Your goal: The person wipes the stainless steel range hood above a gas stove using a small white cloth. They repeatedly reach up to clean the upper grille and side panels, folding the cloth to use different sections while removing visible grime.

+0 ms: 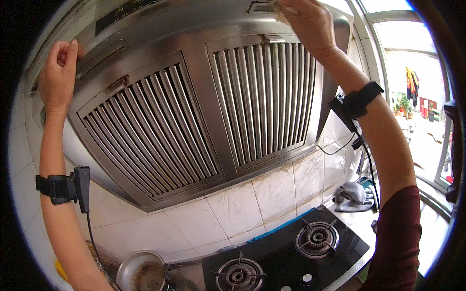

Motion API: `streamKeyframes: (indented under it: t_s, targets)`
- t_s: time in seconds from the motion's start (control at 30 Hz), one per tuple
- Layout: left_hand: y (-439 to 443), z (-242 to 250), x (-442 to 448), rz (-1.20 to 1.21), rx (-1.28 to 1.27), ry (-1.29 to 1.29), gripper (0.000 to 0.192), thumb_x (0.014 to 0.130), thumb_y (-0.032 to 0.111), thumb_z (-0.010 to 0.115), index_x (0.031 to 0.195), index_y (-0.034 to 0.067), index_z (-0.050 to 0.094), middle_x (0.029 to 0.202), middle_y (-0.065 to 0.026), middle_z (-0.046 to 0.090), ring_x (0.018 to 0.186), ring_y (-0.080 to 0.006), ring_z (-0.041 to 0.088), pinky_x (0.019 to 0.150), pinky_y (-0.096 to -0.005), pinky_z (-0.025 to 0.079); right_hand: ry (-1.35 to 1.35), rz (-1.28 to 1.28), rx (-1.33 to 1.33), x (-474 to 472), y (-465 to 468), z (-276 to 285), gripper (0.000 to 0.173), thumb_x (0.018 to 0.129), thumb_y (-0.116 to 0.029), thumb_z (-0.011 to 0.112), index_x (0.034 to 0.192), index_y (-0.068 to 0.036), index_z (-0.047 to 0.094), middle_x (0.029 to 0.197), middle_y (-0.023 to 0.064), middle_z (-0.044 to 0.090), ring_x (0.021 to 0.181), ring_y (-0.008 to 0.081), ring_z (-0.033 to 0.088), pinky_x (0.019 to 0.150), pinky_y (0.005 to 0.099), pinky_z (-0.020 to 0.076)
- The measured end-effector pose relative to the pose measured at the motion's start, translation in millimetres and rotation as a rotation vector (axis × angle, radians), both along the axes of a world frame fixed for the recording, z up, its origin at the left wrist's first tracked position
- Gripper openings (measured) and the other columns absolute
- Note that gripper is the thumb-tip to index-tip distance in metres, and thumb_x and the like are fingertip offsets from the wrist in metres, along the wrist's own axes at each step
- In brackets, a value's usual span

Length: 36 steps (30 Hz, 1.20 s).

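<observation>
A stainless-steel range hood (214, 109) with two slatted filters fills the upper middle of the head view. My left hand (59, 72) is raised at the hood's left end, its fingers curled near the edge; whether it grips anything cannot be made out. My right hand (309, 22) is up by the hood's top right edge, holding a pale cloth (281, 14) that is mostly hidden by the hand and the picture's rim. Brownish grime shows around the filter latches. Both forearms wear black straps with small cabled devices.
Below the hood lies a black two-burner gas hob (280, 251). A metal pan (142, 271) sits left of it. A grey cloth (352, 196) lies on the counter at right, beside a bright window (411, 91). White tiles (233, 203) cover the wall.
</observation>
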<state>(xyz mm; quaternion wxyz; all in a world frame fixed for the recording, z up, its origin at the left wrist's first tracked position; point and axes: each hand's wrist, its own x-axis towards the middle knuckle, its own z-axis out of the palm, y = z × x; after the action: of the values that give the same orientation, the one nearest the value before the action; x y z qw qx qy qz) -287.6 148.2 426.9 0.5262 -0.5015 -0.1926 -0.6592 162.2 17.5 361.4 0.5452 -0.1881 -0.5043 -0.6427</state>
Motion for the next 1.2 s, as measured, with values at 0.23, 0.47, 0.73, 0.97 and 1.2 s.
streamKeyframes:
  t_s: [0.23,0.47,0.73,0.97,1.2]
  targets:
    - [11,4,-7,0.057,0.031,-0.026,0.037,0.101,0.051,0.053,0.096,0.017,0.067,0.077,0.0061,0.062,0.070,-0.0086,0.057,0.066,-0.0246,0.046,-0.185,0.015,-0.046,-15,4,13,0.008,0.082,-0.004,0.072,0.081,-0.001,0.064,0.082,0.0144,0.061,0.075,0.0335,0.064,0.067,0.0381,0.0512]
    - [21,9,-20,0.100,0.059,0.008,0.034,0.102,0.050,0.052,0.100,0.019,0.068,0.081,0.0056,0.063,0.071,-0.0090,0.057,0.069,-0.0251,0.047,-0.024,-0.038,-0.065,-1,-4,11,0.016,0.083,-0.010,0.077,0.078,-0.001,0.064,0.079,0.0121,0.061,0.070,0.0284,0.062,0.062,0.0360,0.0490]
    - [28,19,-27,0.108,0.119,0.064,0.033,0.103,0.048,0.051,0.099,0.019,0.067,0.078,0.0051,0.061,0.071,-0.0086,0.057,0.068,-0.0246,0.046,-0.180,-0.098,-0.104,-5,-13,20,0.017,0.082,-0.011,0.077,0.078,-0.002,0.063,0.077,0.0119,0.060,0.069,0.0302,0.060,0.063,0.0380,0.0491]
    - [26,20,-30,0.135,0.005,0.055,0.037,0.103,0.050,0.049,0.098,0.018,0.067,0.077,0.0046,0.061,0.071,-0.0083,0.058,0.068,-0.0240,0.046,-0.178,-0.075,-0.108,-18,-3,23,0.015,0.081,-0.009,0.075,0.078,-0.001,0.062,0.078,0.0131,0.060,0.071,0.0300,0.062,0.063,0.0382,0.0495]
    - [20,12,-16,0.066,0.105,0.047,0.037,0.102,0.049,0.050,0.096,0.018,0.068,0.077,0.0043,0.063,0.070,-0.0084,0.059,0.065,-0.0243,0.046,0.345,0.159,-0.167,-31,10,2,0.021,0.083,-0.014,0.077,0.074,-0.002,0.063,0.064,0.0078,0.059,0.061,0.0138,0.057,0.057,0.0317,0.0459]
